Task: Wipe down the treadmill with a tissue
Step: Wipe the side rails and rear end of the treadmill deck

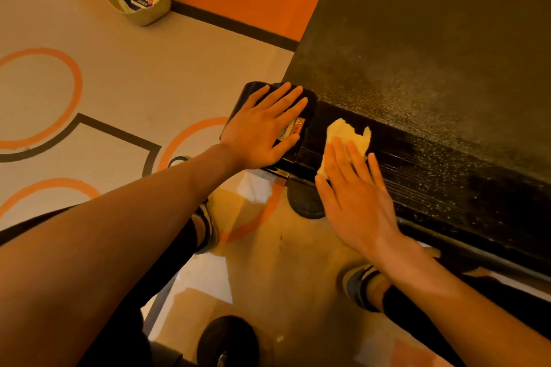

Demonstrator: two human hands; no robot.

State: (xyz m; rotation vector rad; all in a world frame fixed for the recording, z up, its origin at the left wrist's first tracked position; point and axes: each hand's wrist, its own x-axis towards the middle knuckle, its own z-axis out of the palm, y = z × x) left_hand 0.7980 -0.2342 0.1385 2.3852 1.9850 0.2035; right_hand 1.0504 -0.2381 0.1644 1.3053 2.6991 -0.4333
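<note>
We press our right hand, fingers straight, on a crumpled tissue at the treadmill edge, and part of the tissue is hidden beneath the fingers. Just beside it, our spread left hand rests on the corner cap, covering most of a warning label.

Count of what was seen, by kind

One treadmill, one crumpled tissue and one warning label were counted. Two hands were seen, a left hand and a right hand, and two shoes, a left shoe and a right shoe. One beige basket, one round black foot and three orange floor rings were noted.
</note>
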